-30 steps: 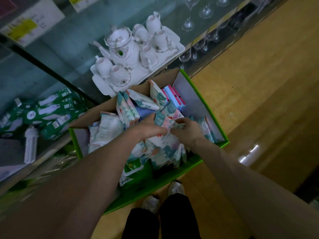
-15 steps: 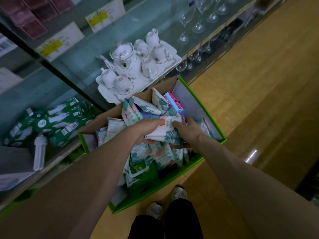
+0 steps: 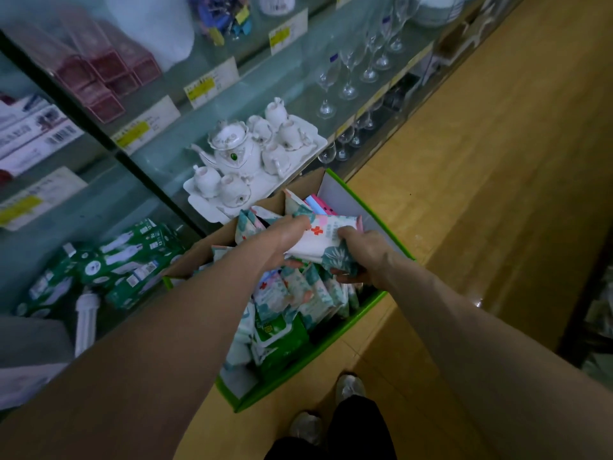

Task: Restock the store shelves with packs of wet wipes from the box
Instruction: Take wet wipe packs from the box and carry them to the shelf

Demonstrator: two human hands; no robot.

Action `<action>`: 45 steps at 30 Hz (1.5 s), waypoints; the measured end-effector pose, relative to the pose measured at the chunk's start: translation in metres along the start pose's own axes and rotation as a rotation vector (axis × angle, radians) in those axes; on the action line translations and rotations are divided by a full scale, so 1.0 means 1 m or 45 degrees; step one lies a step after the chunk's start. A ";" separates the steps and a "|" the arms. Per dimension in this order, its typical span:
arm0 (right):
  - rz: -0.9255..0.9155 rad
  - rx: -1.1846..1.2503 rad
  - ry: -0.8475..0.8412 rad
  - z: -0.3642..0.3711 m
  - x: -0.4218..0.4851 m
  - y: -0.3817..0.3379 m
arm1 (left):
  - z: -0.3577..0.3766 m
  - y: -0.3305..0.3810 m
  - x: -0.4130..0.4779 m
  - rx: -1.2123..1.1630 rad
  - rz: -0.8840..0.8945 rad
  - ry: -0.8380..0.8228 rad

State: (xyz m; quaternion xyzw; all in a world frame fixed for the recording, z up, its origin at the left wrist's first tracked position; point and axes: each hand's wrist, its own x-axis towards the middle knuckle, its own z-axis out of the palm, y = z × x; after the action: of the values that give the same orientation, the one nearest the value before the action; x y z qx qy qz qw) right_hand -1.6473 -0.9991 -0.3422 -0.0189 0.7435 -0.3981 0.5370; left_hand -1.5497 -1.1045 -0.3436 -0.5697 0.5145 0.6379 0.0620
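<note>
Both arms reach down into an open green box (image 3: 331,355) standing on the wooden floor (image 3: 491,167), just in front of the glass shelves (image 3: 298,94).

Left grip (image 3: 282,240): fingers curled round the left end of a white pack of wet wipes (image 3: 323,239) marked with a red cross and a leaf print. Right grip (image 3: 365,254): closed on the right end of the same pack, thumb on top, fingers tucked under its lower edge. The pack is held between the two grips, lying roughly level, raised above the box contents and clear of the shelves.

Box contents: a loose pile of similar packs (image 3: 298,297), standing and leaning against one another, with pink and blue packs (image 3: 320,204) at the far end.

Shelf nearest the box: a white tea set (image 3: 238,157) on its tray, with stemmed glasses (image 3: 348,71) further along. Lower shelf to the left: green cartons (image 3: 116,260) and a white lamp bulb (image 3: 84,317).

The person's shoes (image 3: 348,388) stand just beside the near corner of the box.
</note>
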 end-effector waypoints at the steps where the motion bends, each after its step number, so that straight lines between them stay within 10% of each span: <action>1: -0.017 -0.005 0.012 -0.001 -0.005 -0.001 | 0.001 0.004 -0.005 0.011 0.024 0.000; 24: -0.667 -0.087 0.698 -0.145 -0.241 -0.050 | 0.109 0.152 -0.210 0.574 0.686 -0.445; 45: -0.416 0.096 1.507 -0.385 -0.525 0.073 | 0.417 0.168 -0.480 1.089 0.980 -1.143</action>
State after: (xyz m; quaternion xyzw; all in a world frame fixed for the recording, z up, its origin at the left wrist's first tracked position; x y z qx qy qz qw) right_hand -1.7094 -0.4903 0.0650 0.1106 0.8884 -0.4441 -0.0345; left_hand -1.7731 -0.6355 0.0595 0.0420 0.8076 0.5297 0.2557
